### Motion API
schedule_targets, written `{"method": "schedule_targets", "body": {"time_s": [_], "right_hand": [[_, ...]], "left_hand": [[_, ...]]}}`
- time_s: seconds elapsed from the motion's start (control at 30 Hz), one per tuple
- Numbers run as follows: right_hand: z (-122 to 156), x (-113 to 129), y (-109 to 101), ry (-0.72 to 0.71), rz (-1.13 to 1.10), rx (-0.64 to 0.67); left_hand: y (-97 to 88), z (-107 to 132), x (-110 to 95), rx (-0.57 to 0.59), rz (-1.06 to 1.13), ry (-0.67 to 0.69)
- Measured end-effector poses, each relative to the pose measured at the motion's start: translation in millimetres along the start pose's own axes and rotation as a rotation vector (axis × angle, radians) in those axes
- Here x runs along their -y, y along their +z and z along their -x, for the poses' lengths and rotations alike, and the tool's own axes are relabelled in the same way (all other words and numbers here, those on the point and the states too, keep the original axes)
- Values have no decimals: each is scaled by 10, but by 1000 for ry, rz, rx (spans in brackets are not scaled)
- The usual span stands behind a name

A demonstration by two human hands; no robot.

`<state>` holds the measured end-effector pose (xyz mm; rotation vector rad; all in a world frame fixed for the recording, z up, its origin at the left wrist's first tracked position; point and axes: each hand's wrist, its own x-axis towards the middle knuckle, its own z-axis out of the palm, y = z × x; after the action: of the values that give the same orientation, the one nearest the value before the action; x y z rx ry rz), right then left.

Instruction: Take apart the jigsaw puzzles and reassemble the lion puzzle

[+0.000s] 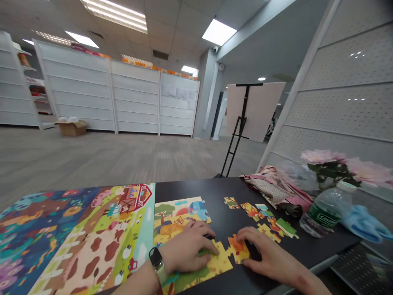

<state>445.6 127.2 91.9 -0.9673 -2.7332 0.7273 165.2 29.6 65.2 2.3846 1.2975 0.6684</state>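
Observation:
My left hand, with a watch on its wrist, lies over a partly joined jigsaw puzzle of a savanna scene. Its fingers are spread and press on the joined part. Between the thumb and fingers of my right hand is an orange and yellow puzzle piece, flat on the table close by the right edge of the joined part. Beyond that hand lie several loose puzzle pieces, among them a green-topped one. My hands cover part of the picture.
Two finished-looking pictures, a farm scene and a dark blue one, lie left on the black table. At the right stand a water bottle, pink flowers, a patterned cloth bag and a blue cloth.

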Motion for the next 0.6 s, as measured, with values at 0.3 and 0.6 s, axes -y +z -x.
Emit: {"method": "schedule_targets", "body": {"time_s": [0.3,0.6], "right_hand": [[-182,10,9,-81,71,-97],[-406,76,61,-152,21,-107]], "left_hand": [[-28,-13,-61,-35,-81,-28],[-12,-20,41,-83,-167,35]]}}
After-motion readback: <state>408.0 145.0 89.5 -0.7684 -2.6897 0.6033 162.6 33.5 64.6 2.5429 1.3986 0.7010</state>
